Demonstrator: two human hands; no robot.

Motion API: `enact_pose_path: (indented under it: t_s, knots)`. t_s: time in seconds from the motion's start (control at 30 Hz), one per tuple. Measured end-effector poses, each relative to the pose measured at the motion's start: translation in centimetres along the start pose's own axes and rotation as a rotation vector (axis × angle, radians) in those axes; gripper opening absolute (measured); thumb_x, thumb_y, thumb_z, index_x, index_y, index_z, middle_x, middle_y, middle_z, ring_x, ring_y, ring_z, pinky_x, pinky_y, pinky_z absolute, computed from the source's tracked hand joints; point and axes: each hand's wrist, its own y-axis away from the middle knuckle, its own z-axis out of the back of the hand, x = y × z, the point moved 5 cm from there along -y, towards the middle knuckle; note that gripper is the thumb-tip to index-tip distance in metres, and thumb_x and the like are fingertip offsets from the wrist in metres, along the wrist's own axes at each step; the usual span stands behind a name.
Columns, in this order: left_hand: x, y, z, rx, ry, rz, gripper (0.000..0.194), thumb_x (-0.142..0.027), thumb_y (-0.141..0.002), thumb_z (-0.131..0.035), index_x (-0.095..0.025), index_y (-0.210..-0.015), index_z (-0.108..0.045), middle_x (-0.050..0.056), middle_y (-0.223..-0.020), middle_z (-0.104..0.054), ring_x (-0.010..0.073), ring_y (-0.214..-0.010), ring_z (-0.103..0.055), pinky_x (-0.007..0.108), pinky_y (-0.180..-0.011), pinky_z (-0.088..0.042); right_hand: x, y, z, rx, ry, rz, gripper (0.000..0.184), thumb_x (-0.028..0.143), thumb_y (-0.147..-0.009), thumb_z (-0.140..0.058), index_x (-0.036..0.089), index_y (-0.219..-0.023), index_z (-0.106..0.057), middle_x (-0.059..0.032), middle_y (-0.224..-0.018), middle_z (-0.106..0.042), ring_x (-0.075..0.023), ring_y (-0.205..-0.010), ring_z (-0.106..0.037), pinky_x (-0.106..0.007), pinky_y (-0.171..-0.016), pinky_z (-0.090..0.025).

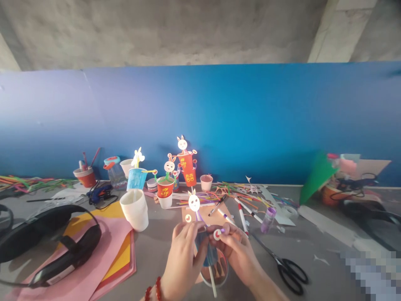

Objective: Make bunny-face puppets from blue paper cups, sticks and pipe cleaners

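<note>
In the head view, my left hand [186, 253] is closed round a blue-painted paper cup [211, 255]. A pale stick [213, 282] comes out of the cup's lower end. Above the cup stands a white paper rabbit face [194, 203] on a purple stem. My right hand [238, 251] pinches a small white paper disc with a red mark [217, 234], next to a purple pipe cleaner [222, 230] at the cup's side. A similar disc [188, 218] shows just beyond my left fingers. My fingers hide part of the cup.
Stacked white cups [135, 211] stand at left, before finished rabbit cups [165, 190]. A headset [72, 238] lies on coloured paper [115, 242]. Black-handled scissors [291, 271], several markers [242, 217] and a purple glitter tube [268, 220] lie at right. A blue partition [244, 121] rises behind.
</note>
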Motion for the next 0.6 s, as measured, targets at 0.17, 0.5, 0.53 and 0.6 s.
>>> enact_pose_path:
  t_s: [0.17, 0.5, 0.53, 0.6]
  knots:
    - [0.5, -0.2, -1.1, 0.063, 0.087, -0.011, 0.033, -0.007, -0.094, -0.043, -0.027, -0.119, -0.044, 0.003, -0.106, -0.073, 0.0212, -0.09, -0.068, 0.041, -0.088, -0.045, 0.9, 0.0, 0.2, -0.02, 0.048, 0.052, 0.016, 0.021, -0.078, -0.081, 0.019, -0.071, -0.067, -0.0046, -0.103, -0.074, -0.0155, -0.077, -0.067, -0.028, -0.07, -0.055]
    - [-1.2, -1.0, -0.6, 0.109, 0.055, -0.09, 0.045, 0.0, -0.068, -0.048, -0.021, -0.108, -0.048, 0.004, -0.085, -0.068, 0.0238, -0.076, -0.064, 0.043, -0.081, -0.041, 2.1, 0.3, 0.0, -0.045, 0.114, 0.079, 0.02, 0.022, -0.079, -0.08, 0.018, -0.068, -0.064, -0.0044, -0.118, -0.068, -0.012, -0.067, -0.065, -0.026, -0.06, -0.052]
    - [-1.5, -1.0, -0.6, 0.095, 0.065, -0.114, 0.041, -0.002, -0.068, -0.049, -0.021, -0.104, -0.047, 0.004, -0.084, -0.067, 0.0237, -0.076, -0.063, 0.042, -0.079, -0.041, 2.0, 0.2, 0.1, -0.041, 0.105, 0.076, 0.019, 0.022, -0.079, -0.08, 0.018, -0.067, -0.064, -0.0036, -0.119, -0.066, -0.0111, -0.066, -0.064, -0.025, -0.061, -0.052]
    - [-1.7, -0.9, -0.7, 0.055, 0.068, -0.153, 0.029, -0.006, -0.073, -0.051, -0.021, -0.098, -0.047, 0.004, -0.082, -0.066, 0.0229, -0.073, -0.062, 0.041, -0.076, -0.04, 1.7, 0.1, 0.1, -0.025, 0.062, 0.061, 0.02, 0.02, -0.078, -0.08, 0.018, -0.067, -0.064, -0.002, -0.115, -0.066, -0.0087, -0.063, -0.06, -0.024, -0.061, -0.051]
